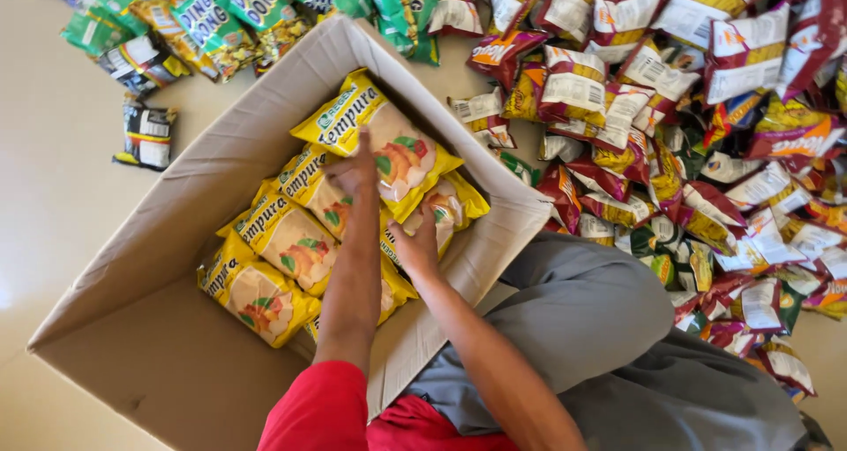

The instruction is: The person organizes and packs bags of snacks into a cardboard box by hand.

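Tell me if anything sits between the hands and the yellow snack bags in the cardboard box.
Nothing visible does. The left hand already rests flat on the yellow snack bags inside the cardboard box, and the right hand touches a bag beside it. The box is open on top, its flaps spread outward.

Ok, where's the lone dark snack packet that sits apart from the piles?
The dark snack packet lies on the floor in the upper left of the head view, just outside the cardboard box and below the green packets.
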